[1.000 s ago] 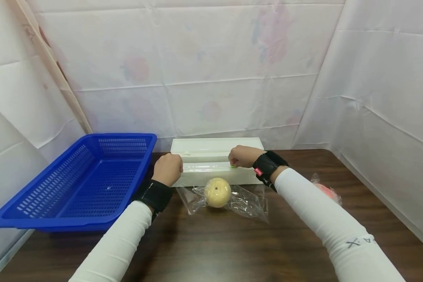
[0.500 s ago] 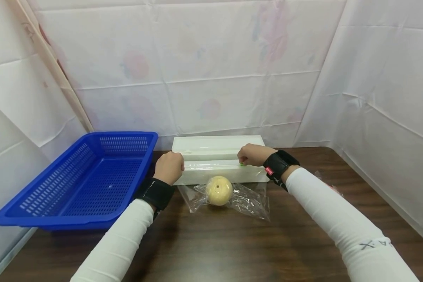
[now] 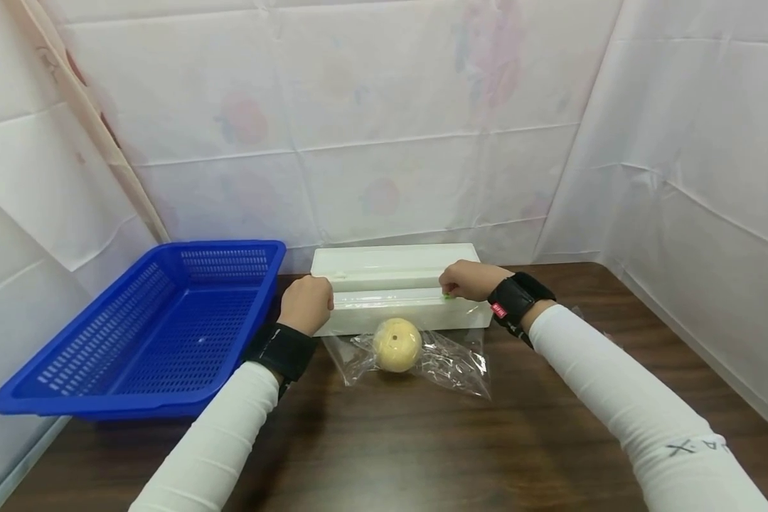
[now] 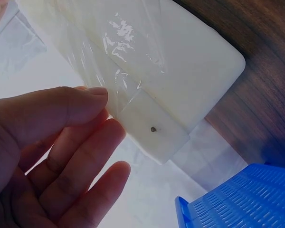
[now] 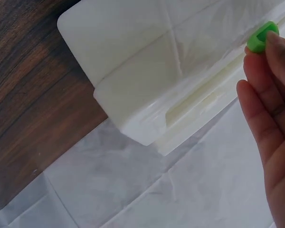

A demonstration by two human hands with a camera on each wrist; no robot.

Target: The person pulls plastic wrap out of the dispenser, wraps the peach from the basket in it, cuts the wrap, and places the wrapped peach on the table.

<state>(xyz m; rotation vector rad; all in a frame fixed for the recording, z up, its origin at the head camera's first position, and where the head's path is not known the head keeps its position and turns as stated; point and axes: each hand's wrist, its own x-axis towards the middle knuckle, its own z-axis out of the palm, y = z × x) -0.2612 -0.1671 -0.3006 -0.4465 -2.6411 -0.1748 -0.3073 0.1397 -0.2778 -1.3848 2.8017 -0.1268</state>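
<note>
A long white cling film dispenser (image 3: 397, 256) lies against the back wall with its lid up. At its left end my left hand (image 3: 307, 302) pinches the edge of the clear cling film (image 4: 121, 42) between thumb and index finger; the other fingers are loosely bent. My right hand (image 3: 476, 279) pinches a small green slide cutter (image 5: 261, 38) on the dispenser's rail, toward the right end. In front of the dispenser sits a round yellow fruit (image 3: 397, 345) with a small dark spot, wrapped in cling film whose loose ends spread to both sides.
A blue plastic basket (image 3: 166, 398) stands at the left, close to my left forearm. Brown wooden table (image 3: 397, 455) extends toward me. White sheeting (image 3: 384, 128) encloses the back and sides. A scrap of clear film (image 3: 578, 311) shows behind my right sleeve.
My right hand has slid to the right along the dispenser with the green slide cutter. My left hand has stayed in place. The reddish wrapped thing at right is now hidden behind my right arm.
</note>
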